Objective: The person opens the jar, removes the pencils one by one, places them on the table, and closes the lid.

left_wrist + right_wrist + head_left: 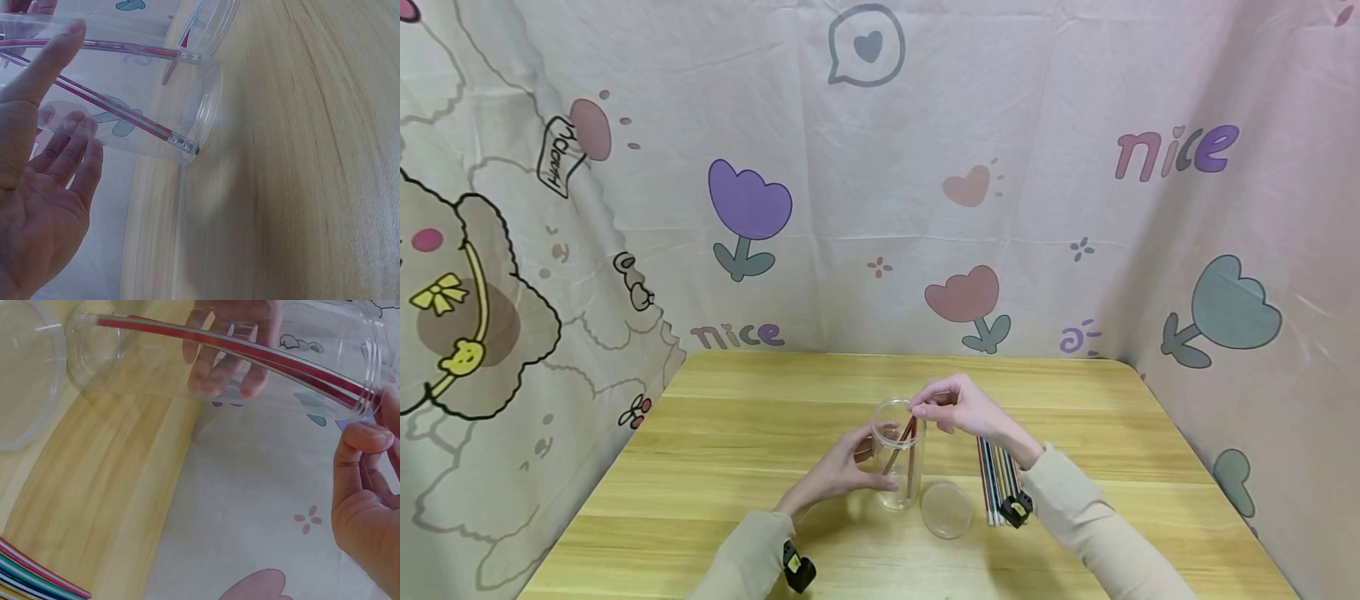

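Observation:
A clear cylindrical jar (897,483) stands upright on the table, its mouth uncovered. Around its side my left hand (846,468) holds it, thumb on the near face and fingers behind. Two red striped pencils (119,107) lean inside, their metal-banded eraser ends down at the base in the left wrist view. At the mouth, my right hand (961,407) pinches the upper end of a red pencil (250,349), fingertips right at the rim. That pencil's tip is hidden behind the fingers.
A round clear lid (946,510) lies on the wooden table (737,417), just right of the jar. Farther right is a row of several striped pencils (990,477) in different colours, partly under my right forearm. Printed cloth (865,192) hangs behind and at both sides.

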A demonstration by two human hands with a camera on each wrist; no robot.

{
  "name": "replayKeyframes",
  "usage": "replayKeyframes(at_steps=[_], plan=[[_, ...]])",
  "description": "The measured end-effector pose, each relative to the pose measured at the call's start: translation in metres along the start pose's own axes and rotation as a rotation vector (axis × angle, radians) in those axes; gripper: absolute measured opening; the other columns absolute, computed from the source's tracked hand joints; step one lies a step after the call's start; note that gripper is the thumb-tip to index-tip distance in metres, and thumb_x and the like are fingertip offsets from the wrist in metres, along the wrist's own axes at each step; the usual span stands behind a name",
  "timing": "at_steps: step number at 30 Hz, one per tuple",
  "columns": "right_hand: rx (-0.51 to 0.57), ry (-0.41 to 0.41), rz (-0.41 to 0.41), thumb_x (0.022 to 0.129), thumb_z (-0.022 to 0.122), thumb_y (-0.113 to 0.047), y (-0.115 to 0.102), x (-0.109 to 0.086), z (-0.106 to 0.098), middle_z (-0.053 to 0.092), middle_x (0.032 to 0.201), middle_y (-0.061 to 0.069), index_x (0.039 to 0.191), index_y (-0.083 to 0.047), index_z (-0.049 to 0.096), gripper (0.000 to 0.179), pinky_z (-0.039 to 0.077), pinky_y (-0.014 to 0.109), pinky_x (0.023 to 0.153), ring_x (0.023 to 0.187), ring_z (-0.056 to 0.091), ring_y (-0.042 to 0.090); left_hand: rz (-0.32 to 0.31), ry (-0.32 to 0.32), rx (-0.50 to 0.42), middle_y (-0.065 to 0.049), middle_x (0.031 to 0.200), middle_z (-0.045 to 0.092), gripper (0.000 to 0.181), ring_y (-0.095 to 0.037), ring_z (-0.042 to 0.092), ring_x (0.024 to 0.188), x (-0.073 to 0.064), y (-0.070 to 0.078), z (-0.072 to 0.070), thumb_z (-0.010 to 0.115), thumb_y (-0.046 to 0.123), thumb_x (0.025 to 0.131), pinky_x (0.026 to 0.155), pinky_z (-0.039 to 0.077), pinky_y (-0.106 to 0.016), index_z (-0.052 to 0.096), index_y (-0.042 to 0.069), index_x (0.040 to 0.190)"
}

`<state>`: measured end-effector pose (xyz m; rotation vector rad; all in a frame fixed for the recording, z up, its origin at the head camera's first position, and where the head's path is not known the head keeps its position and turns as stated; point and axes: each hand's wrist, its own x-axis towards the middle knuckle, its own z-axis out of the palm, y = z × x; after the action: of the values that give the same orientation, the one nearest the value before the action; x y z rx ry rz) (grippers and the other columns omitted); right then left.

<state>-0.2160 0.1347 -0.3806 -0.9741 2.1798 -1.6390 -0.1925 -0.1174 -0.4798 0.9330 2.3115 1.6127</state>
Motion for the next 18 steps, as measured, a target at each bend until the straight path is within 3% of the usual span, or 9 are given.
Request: replayKeyframes(at_steps=[5, 11, 15, 18], plan=[[0.053, 0.050, 0.016, 0.098, 0.063, -0.007, 0.000, -0.002, 0.004, 0.064, 0.083, -0.003, 0.106, 0.006, 0.068, 0.016, 0.037, 0.014, 0.045, 0.050, 0.042, 0.002, 0.008, 0.002, -0.001, -0.017, 0.144, 0.058, 0.081, -0.038, 0.055, 0.135, 0.000, 0.000, 0.000, 0.087, 0.018, 0.077, 0.117, 0.044, -0.047, 0.047, 0.009, 0.147], [0.099, 0.098, 0.047, 0.101, 0.060, -0.012, -0.002, -0.003, 0.009, 0.062, 0.081, -0.003, 0.109, 0.008, 0.060, 0.021, 0.032, 0.013, 0.044, 0.048, 0.037, 0.002, -0.001, 0.003, -0.002, -0.018, 0.144, 0.057, 0.083, -0.039, 0.054, 0.135, 0.000, 0.001, 0.000, 0.087, 0.018, 0.077, 0.117, 0.044, -0.049, 0.046, 0.006, 0.148], [0.103, 0.115, 0.028, 0.103, 0.057, -0.014, 0.000, -0.004, 0.011, 0.056, 0.075, -0.009, 0.111, 0.009, 0.055, 0.024, 0.031, 0.012, 0.042, 0.047, 0.035, 0.001, -0.006, 0.003, -0.007, -0.018, 0.144, 0.057, 0.083, -0.039, 0.055, 0.134, 0.000, 0.001, 0.000, 0.087, 0.018, 0.077, 0.117, 0.045, -0.048, 0.045, 0.006, 0.148], [0.129, 0.126, -0.004, 0.105, 0.054, -0.018, 0.000, -0.004, 0.012, 0.059, 0.083, -0.009, 0.111, 0.010, 0.052, 0.029, 0.031, 0.011, 0.042, 0.050, 0.037, 0.000, -0.006, 0.002, -0.012, -0.018, 0.144, 0.058, 0.083, -0.039, 0.055, 0.134, 0.000, 0.000, 0.000, 0.088, 0.017, 0.077, 0.117, 0.045, -0.047, 0.046, 0.008, 0.148]])
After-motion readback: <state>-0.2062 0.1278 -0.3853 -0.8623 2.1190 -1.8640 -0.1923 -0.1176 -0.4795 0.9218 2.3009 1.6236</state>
